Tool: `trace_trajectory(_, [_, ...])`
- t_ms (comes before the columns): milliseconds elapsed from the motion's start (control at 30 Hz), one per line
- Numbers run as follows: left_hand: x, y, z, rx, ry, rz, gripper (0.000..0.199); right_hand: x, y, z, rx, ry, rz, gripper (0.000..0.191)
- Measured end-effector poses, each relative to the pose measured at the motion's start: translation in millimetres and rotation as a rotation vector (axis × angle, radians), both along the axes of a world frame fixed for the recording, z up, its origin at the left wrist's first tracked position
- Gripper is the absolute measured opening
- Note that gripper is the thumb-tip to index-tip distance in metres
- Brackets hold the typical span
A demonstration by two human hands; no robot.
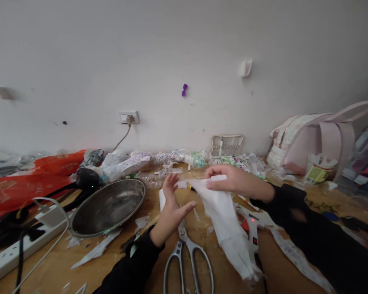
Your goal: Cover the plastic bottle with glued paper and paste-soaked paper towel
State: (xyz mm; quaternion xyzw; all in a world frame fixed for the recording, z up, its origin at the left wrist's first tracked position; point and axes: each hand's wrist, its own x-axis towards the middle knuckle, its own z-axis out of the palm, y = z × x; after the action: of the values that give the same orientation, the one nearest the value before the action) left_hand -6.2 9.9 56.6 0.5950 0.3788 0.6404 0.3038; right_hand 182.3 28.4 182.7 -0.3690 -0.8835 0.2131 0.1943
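My right hand [222,177] is closed on the upper end of a thin white sheet [225,220], tissue or soft plastic, which hangs down toward the table's front edge. A short white piece at its fingertips is too blurred to name. My left hand [173,202] is held open, thumb and fingers apart, left of the sheet and touching nothing I can see. Below it, metal scissors [181,233] lie with their handles toward me, the blades partly hidden by my hand. Behind the sheet's right side rests a white hot glue gun [254,222] with a small red light.
A metal bowl [108,208] stands at left, near a white power strip [6,257] with cables. An orange-red bag [24,190] lies behind them. Plastic scraps line the wall. A pink backpack [306,143] sits at right behind a small yellow-green container [319,173].
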Motion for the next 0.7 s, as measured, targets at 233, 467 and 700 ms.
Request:
trace_trajectory(233, [36,-21,2.5,-0.14,0.291,-0.443,0.038,76,-48,-4.0,-0.181,0.774,-0.488,0.018])
trace_trajectory(467, [47,-17,11.5,-0.023,0.513,-0.721,0.043,108,-61,-6.2,-0.435,1.051,-0.799,0.026])
trace_trajectory(700, [22,-17,-3.9,0.095,0.895,-0.461,0.034,107,-50,-25.4,-0.32,0.866,-0.794,0.024])
